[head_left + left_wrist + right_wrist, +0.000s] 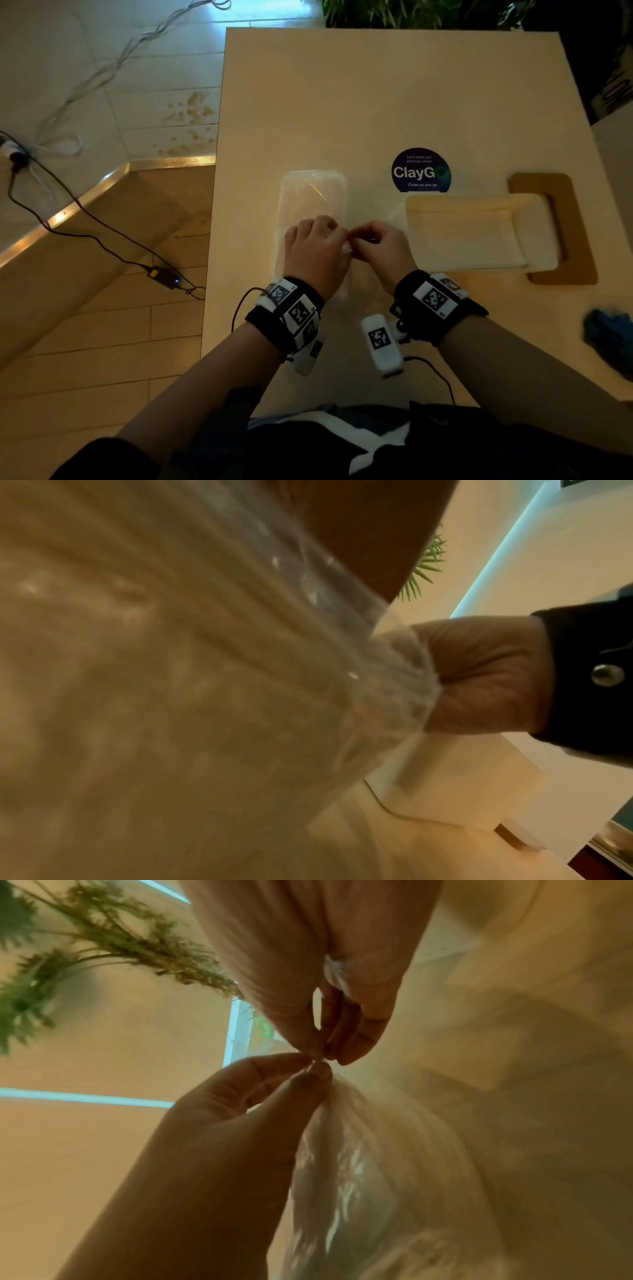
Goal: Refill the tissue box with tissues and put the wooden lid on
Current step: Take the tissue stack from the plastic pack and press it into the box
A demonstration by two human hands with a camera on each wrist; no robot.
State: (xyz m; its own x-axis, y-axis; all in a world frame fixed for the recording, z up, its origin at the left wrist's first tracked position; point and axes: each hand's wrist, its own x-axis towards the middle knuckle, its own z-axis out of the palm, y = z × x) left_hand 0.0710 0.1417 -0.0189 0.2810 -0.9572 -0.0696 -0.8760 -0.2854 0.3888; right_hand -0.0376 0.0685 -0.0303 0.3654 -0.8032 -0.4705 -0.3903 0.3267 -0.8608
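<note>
A pack of tissues in clear plastic wrap lies on the table in front of me. My left hand and right hand meet over its near right part, and each pinches the wrap. In the right wrist view the right hand comes from the top and the left hand from the lower left, fingertips together on gathered plastic. The wrap fills the left wrist view, with the right hand beside it. The white tissue box lies at right, partly on the brown wooden lid.
A round dark ClayGo sticker is on the table behind the box. Something blue lies at the table's right edge. Plants stand beyond the far edge. On the floor to the left, cables run to a power adapter.
</note>
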